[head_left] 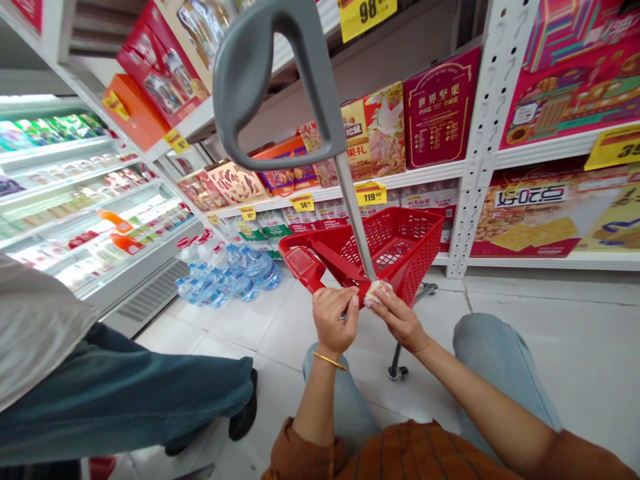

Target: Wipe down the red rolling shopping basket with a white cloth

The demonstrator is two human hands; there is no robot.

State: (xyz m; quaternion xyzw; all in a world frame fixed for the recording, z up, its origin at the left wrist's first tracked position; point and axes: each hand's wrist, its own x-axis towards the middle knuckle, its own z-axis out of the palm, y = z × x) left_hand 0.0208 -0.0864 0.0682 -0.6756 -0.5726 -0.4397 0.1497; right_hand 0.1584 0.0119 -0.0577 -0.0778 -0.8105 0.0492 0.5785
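Observation:
A red plastic shopping basket cart stands on the tiled floor before me, its grey loop handle rising toward me on a metal pole. My left hand is closed around the near edge of the red frame, left of the pole's foot. In my right hand is a crumpled whitish cloth, pressed against the base of the pole and the red frame. The fingers of my right hand lie over the cloth. Below the basket a caster wheel shows.
Shelves with boxed goods and yellow price tags run behind the cart. Packs of water bottles sit on the floor to the left, near a lit refrigerated case. A person in jeans stands close on my left.

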